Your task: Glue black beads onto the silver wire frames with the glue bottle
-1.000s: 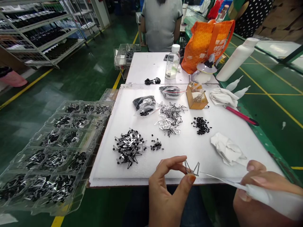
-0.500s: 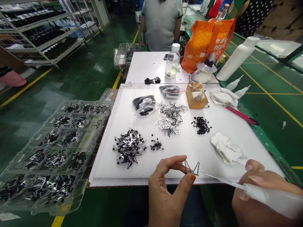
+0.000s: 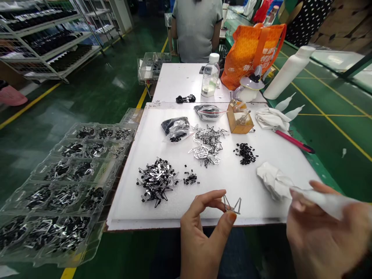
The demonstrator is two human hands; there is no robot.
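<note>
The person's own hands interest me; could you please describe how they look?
The left hand and the right hand, which is blurred, are bare, with no gloves or rings visible. The left thumbnail seems to carry orange polish. No sleeve shows on the left.

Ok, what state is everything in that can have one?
Left hand: pinching thin bent piece
Right hand: holding white applicator bottle, blurred
Clear bottle: upright, capped, partly filled
Nearer cloth: crumpled
Small box: open, holding items
Compartment tray: uncovered, holding parts
Orange bag: standing upright
Plastic bags: filled; closure unclear
</note>
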